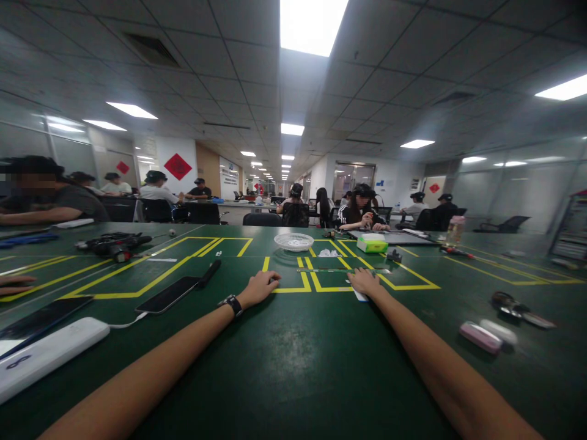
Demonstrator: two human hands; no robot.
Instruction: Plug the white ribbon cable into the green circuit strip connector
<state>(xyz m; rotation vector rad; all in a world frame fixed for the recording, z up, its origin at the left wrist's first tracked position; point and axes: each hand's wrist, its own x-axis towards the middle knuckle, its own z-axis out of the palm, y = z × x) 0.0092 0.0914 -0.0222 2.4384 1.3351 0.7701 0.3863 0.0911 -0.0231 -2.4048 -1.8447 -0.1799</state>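
Note:
My left hand [260, 288], with a dark watch [232, 304] on the wrist, rests on the green table [284, 360] beside a yellow tape outline. Its fingers stretch out to the right and hold nothing. Palm down, my right hand [365, 282] lies at the near side of a thin, ruler-like strip [321, 269], fingers loosely extended. Whether the fingertips touch the strip is unclear. A small white and blue card [360, 296] lies partly under this hand. Beyond both hands stands a white, slotted plastic basket [293, 242].
Left are a phone [169, 296] on a cable, a white power bank [55, 354] and a black tool-like object [117, 242]. A green tissue pack [372, 243] and crumpled tissue [328, 253] lie ahead. Pink and white cases [480, 337] sit right. Several people sit around.

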